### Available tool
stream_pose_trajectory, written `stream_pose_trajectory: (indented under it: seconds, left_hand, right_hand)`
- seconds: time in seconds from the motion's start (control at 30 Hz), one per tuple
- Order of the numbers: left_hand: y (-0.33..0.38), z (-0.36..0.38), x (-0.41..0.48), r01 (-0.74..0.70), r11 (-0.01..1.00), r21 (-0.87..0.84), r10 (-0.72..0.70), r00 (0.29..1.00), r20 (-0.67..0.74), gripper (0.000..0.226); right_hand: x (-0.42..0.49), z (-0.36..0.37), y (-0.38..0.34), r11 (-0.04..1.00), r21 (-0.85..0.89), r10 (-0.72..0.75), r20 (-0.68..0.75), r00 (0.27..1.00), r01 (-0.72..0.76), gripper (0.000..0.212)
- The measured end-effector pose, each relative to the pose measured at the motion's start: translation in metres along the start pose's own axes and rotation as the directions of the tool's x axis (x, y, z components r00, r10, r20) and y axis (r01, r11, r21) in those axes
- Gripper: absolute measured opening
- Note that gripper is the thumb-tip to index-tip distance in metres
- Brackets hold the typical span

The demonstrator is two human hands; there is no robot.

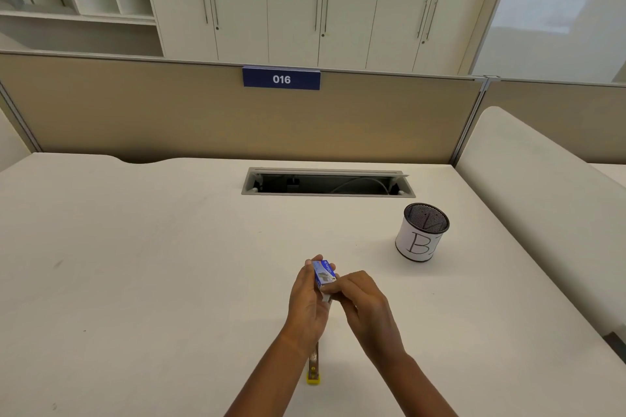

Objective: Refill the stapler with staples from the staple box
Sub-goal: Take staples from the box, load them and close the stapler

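A small blue and white staple box (323,273) is held up above the white desk (169,264), in the lower middle of the head view. My left hand (306,305) grips its left side. My right hand (360,301) pinches the box's lower right end with thumb and fingertips. Below my hands, the stapler (314,370) lies on the desk with its metal rail showing and a yellow end toward me; my left wrist hides its far part.
A black mesh pen cup (421,232) with a white label marked "B" stands to the right. An open cable slot (328,183) is set in the desk behind. A beige partition (203,118) with a blue "016" sign closes the back.
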State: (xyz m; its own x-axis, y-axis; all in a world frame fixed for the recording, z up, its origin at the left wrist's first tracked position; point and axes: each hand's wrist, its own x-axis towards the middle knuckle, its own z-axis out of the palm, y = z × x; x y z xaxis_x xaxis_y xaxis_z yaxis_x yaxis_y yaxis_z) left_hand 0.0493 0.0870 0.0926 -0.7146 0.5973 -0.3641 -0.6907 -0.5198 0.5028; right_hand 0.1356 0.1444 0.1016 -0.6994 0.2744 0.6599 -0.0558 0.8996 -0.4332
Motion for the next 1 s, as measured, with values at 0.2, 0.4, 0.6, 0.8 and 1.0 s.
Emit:
stream_pose_trajectory:
  seconds: [0.2, 0.4, 0.6, 0.8, 1.0]
  left_hand:
    - [-0.001, -0.002, -0.003, -0.02, 0.996, 0.091, 0.018, 1.0, 0.022, 0.03]
    - [-0.005, 0.002, -0.008, 0.027, 0.994, 0.102, -0.03, 0.999, 0.029, 0.03]
    - [-0.008, 0.004, -0.008, 0.051, 0.975, 0.214, -0.065, 0.996, 0.058, 0.018]
    - [-0.007, 0.007, -0.003, -0.073, 0.819, 0.57, 0.032, 0.996, 0.082, 0.021]
    - [-0.013, 0.011, -0.002, -0.052, 0.749, 0.66, 0.02, 0.998, 0.057, 0.031]
  right_hand:
    - [0.004, 0.0, -0.002, 0.989, 0.069, 0.126, 0.074, 0.989, -0.131, 0.015]
    - [0.012, 0.002, 0.005, 0.93, 0.136, 0.327, 0.111, 0.938, -0.34, 0.021]
    - [0.008, 0.003, 0.009, 0.837, 0.267, 0.477, 0.07, 0.876, -0.477, 0.023]
    - [0.013, -0.008, 0.027, 0.167, 0.736, 0.773, 0.316, 0.55, -0.656, 0.014]
    - [0.011, -0.01, 0.034, -0.034, 0.647, 0.728, 0.538, 0.424, -0.762, 0.03]
